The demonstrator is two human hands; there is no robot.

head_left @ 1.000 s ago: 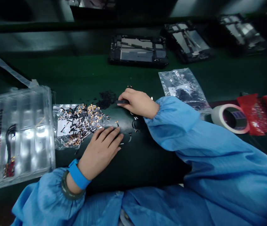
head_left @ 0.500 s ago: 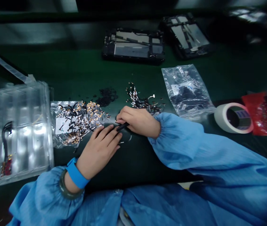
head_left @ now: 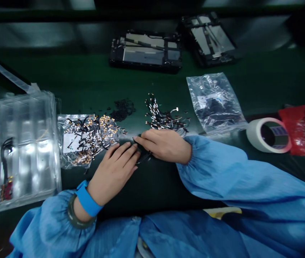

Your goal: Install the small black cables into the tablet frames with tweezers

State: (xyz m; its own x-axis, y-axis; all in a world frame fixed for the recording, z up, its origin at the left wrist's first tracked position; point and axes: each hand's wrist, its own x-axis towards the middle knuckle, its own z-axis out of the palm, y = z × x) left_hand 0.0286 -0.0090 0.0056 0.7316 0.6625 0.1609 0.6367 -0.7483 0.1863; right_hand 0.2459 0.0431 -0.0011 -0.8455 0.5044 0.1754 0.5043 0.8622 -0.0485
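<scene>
My left hand lies palm down on the dark green table, fingers stretched out and slightly apart, fingertips against a small dark piece. Facing it, my right hand has its fingers pressed together, the index fingertip pointing at my left fingers. What the right hand pinches is dark and mostly hidden. A thin dark strand shows below the fingertips. Left of the hands, short black-and-silver cables with gold ends heap on a clear bag. Just beyond my right hand is a fanned bunch of similar cables.
Small black bits lie behind the hands. At left stands a clear compartment tray holding cables with red parts. To the right are a clear bag, a white tape roll and red packaging. Two black device frames sit at the back.
My right hand has shifted slightly right and toward me, its fingers now flatter. The black piece seen between the hands is now mostly covered. My left hand has barely moved.
</scene>
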